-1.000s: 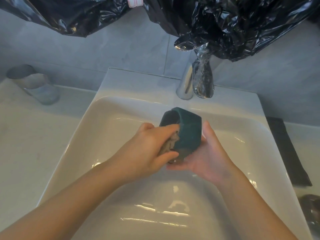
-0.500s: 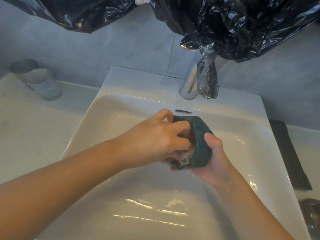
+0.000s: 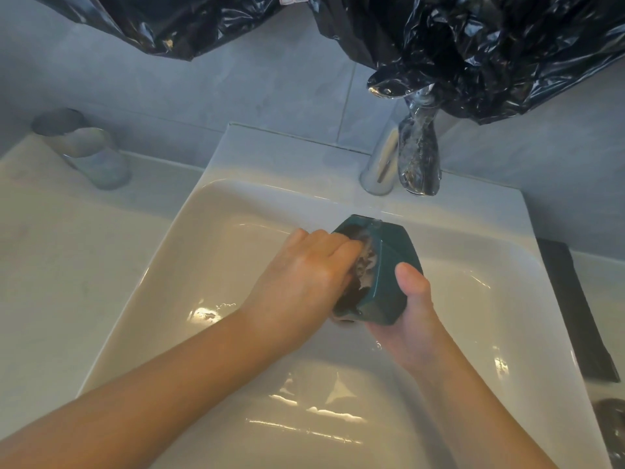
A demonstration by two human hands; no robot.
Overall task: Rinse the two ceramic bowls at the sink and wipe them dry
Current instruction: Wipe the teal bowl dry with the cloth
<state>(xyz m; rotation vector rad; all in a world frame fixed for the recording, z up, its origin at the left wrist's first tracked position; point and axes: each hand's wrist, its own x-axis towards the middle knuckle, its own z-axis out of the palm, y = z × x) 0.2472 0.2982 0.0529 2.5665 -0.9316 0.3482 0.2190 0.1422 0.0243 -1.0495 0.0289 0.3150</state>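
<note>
Teal bowl mid-sink, right hand gripping

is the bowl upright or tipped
Tipped on its side. The bowl opens toward the left hand, which reaches inside it; the right hand grips its outside.

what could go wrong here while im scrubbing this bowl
The teal bowl looks wet and is held on its side by the right hand alone. The left hand pushing the cloth into it might knock it from that grip onto the hard sink and chip it.
</note>
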